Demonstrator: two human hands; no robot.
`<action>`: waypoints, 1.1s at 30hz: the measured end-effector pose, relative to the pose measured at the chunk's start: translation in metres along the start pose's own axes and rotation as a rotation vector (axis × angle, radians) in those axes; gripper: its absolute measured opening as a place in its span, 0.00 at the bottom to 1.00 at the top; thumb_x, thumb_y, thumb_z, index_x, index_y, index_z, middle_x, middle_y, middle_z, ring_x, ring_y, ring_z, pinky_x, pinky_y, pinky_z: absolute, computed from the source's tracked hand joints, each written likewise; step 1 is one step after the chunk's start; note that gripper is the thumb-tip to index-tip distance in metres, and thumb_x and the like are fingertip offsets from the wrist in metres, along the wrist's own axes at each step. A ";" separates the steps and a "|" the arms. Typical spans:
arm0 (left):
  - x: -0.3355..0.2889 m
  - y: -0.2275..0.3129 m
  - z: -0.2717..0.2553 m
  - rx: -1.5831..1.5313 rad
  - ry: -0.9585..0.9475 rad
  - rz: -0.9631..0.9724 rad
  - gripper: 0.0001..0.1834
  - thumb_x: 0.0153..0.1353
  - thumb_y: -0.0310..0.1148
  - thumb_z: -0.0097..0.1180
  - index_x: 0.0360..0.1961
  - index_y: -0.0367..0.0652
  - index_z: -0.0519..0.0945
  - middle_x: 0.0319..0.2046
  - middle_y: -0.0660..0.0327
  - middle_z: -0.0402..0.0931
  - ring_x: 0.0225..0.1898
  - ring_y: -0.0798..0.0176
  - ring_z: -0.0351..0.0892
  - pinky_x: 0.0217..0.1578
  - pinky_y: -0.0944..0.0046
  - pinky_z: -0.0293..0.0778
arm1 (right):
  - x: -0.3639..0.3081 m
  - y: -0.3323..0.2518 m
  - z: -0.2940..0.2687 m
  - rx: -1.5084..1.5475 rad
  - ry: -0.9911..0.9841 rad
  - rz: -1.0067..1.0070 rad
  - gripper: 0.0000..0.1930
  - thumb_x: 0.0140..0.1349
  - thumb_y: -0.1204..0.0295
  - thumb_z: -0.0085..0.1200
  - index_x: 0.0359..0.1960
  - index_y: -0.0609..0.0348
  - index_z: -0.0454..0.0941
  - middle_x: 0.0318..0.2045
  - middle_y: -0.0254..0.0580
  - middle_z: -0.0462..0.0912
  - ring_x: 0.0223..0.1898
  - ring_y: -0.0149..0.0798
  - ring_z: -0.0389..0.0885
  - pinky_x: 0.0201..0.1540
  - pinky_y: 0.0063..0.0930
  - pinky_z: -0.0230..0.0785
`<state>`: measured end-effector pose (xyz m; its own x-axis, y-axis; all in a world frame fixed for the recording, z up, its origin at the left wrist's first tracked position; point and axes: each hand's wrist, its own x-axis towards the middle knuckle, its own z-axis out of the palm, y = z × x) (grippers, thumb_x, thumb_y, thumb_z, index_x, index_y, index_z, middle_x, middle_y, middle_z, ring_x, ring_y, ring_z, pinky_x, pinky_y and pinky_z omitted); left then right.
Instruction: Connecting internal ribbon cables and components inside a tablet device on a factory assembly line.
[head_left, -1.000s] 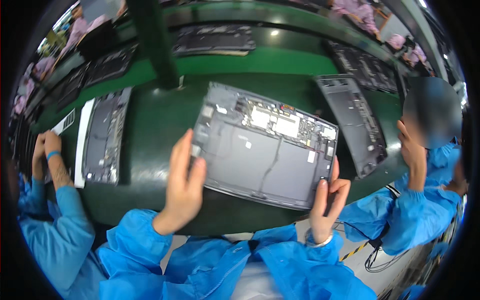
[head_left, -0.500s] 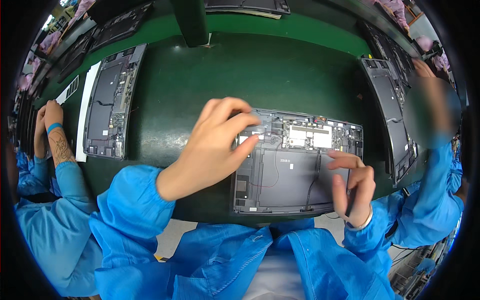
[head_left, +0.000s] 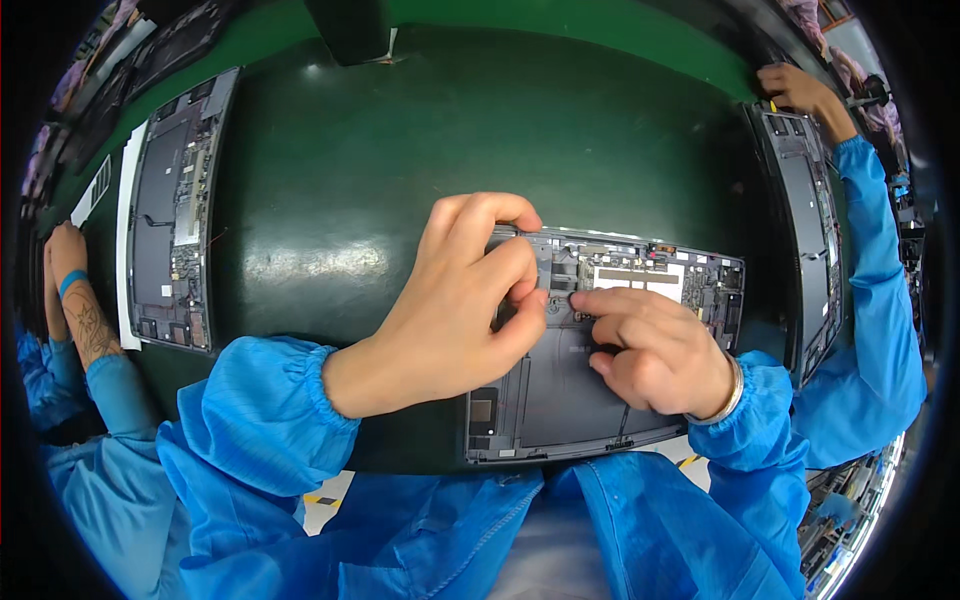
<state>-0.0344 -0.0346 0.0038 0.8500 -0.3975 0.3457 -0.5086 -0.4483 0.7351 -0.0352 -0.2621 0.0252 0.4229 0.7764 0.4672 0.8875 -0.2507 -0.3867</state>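
Observation:
An opened laptop chassis [head_left: 560,400] lies before me, its dark inner side up, with a circuit board [head_left: 700,280] along the far part. My left hand [head_left: 450,300] bends over its far left corner. The index fingertip rests at the far rim; thumb and middle finger come together in a pinch, and whatever is between them is hidden. From the right, my right hand [head_left: 660,345] reaches across the board. Its index finger is stretched out, the tip at the board's left end near the left thumb, while the other fingers curl loosely. Nothing shows in this hand.
Similar opened laptop chassis stand at the left [head_left: 172,215] and right [head_left: 800,210] of the green table [head_left: 400,130]. A dark post [head_left: 347,30] rises at the far side. Co-workers in blue sleeves work on both sides; one hand [head_left: 800,92] reaches past the right chassis.
My right hand has moved left over the board, close to my left hand. My left fingers have curled from spread to pinched. The right co-worker's arm has moved to the far side.

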 end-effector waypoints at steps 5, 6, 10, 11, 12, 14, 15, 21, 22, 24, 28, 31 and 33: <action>0.000 0.001 -0.002 0.036 -0.006 0.002 0.11 0.48 0.24 0.61 0.23 0.44 0.69 0.51 0.52 0.67 0.51 0.47 0.61 0.52 0.52 0.60 | 0.008 -0.007 0.007 -0.079 -0.034 -0.023 0.13 0.48 0.76 0.61 0.24 0.57 0.65 0.28 0.43 0.74 0.42 0.50 0.82 0.45 0.40 0.80; 0.000 0.001 -0.002 0.039 -0.002 0.019 0.11 0.48 0.24 0.62 0.23 0.44 0.70 0.52 0.52 0.68 0.51 0.47 0.62 0.52 0.52 0.60 | 0.010 -0.011 0.009 -0.134 -0.038 -0.029 0.13 0.49 0.76 0.61 0.24 0.56 0.65 0.28 0.43 0.74 0.42 0.49 0.82 0.46 0.40 0.80; -0.002 0.001 -0.004 0.073 -0.016 0.035 0.10 0.45 0.25 0.63 0.24 0.45 0.72 0.52 0.52 0.69 0.52 0.46 0.64 0.52 0.53 0.61 | 0.012 -0.023 0.020 -0.183 -0.011 0.032 0.11 0.50 0.75 0.60 0.24 0.56 0.66 0.30 0.44 0.75 0.42 0.48 0.81 0.47 0.39 0.79; -0.001 0.001 -0.004 0.072 -0.021 0.034 0.10 0.45 0.25 0.63 0.24 0.45 0.72 0.52 0.52 0.69 0.52 0.46 0.64 0.52 0.53 0.61 | 0.012 -0.024 0.021 -0.171 0.015 0.091 0.10 0.50 0.76 0.60 0.25 0.57 0.67 0.30 0.44 0.75 0.41 0.48 0.81 0.46 0.39 0.79; -0.001 0.002 -0.005 0.071 -0.012 0.029 0.10 0.45 0.25 0.64 0.26 0.45 0.74 0.52 0.52 0.70 0.52 0.47 0.65 0.53 0.52 0.61 | 0.011 -0.023 0.021 -0.169 0.015 0.095 0.10 0.50 0.76 0.60 0.25 0.57 0.67 0.30 0.44 0.75 0.41 0.48 0.81 0.46 0.39 0.79; -0.002 0.002 -0.004 0.068 -0.006 0.024 0.09 0.45 0.25 0.65 0.27 0.44 0.75 0.52 0.53 0.71 0.53 0.47 0.65 0.54 0.52 0.61 | 0.009 -0.017 0.020 -0.076 0.048 0.104 0.10 0.48 0.79 0.60 0.25 0.59 0.69 0.31 0.46 0.76 0.40 0.48 0.81 0.44 0.38 0.79; -0.003 0.001 -0.004 0.098 0.001 0.071 0.09 0.45 0.26 0.65 0.28 0.44 0.77 0.51 0.54 0.72 0.53 0.47 0.65 0.54 0.52 0.61 | 0.009 -0.015 0.019 -0.072 0.049 0.103 0.10 0.48 0.79 0.60 0.25 0.59 0.69 0.31 0.46 0.76 0.40 0.48 0.81 0.44 0.38 0.79; 0.002 0.005 -0.010 0.161 -0.074 0.130 0.08 0.47 0.27 0.66 0.30 0.45 0.80 0.49 0.61 0.75 0.53 0.49 0.67 0.54 0.52 0.62 | 0.010 -0.005 0.009 0.236 0.049 0.274 0.12 0.47 0.81 0.63 0.25 0.64 0.69 0.33 0.50 0.78 0.37 0.51 0.81 0.39 0.38 0.77; 0.002 0.006 -0.011 0.174 -0.101 0.121 0.08 0.47 0.27 0.66 0.30 0.45 0.80 0.48 0.61 0.75 0.53 0.49 0.67 0.55 0.53 0.62 | 0.010 -0.005 0.008 0.202 0.026 0.228 0.12 0.47 0.81 0.62 0.25 0.62 0.68 0.32 0.49 0.78 0.38 0.51 0.82 0.40 0.38 0.78; 0.000 0.003 -0.011 0.148 -0.103 0.116 0.08 0.47 0.27 0.66 0.30 0.45 0.80 0.48 0.61 0.75 0.54 0.50 0.67 0.55 0.52 0.62 | 0.006 -0.001 0.010 0.141 0.017 0.118 0.12 0.46 0.81 0.62 0.24 0.61 0.68 0.32 0.48 0.77 0.39 0.51 0.83 0.41 0.38 0.79; -0.005 -0.005 -0.013 0.030 -0.083 0.103 0.08 0.48 0.28 0.66 0.29 0.46 0.80 0.48 0.61 0.75 0.55 0.49 0.67 0.55 0.51 0.62 | 0.002 0.003 0.008 0.054 -0.040 -0.026 0.12 0.46 0.81 0.62 0.23 0.59 0.67 0.30 0.46 0.77 0.43 0.51 0.83 0.44 0.39 0.81; -0.004 -0.007 -0.015 0.002 -0.094 0.112 0.07 0.48 0.28 0.65 0.29 0.46 0.80 0.49 0.60 0.74 0.55 0.49 0.67 0.55 0.50 0.63 | 0.004 0.006 0.012 0.039 -0.033 -0.093 0.13 0.46 0.81 0.62 0.22 0.58 0.66 0.30 0.46 0.77 0.43 0.51 0.83 0.44 0.39 0.81; -0.005 -0.007 -0.015 0.003 -0.098 0.111 0.07 0.49 0.28 0.65 0.29 0.46 0.80 0.49 0.60 0.74 0.55 0.49 0.66 0.55 0.50 0.63 | 0.005 0.004 0.012 0.052 -0.027 -0.070 0.13 0.46 0.81 0.62 0.22 0.58 0.66 0.29 0.46 0.77 0.43 0.51 0.83 0.43 0.39 0.81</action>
<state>-0.0330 -0.0179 0.0059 0.7709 -0.5209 0.3666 -0.5997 -0.3996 0.6933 -0.0312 -0.2520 0.0165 0.3545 0.8063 0.4735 0.9036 -0.1652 -0.3952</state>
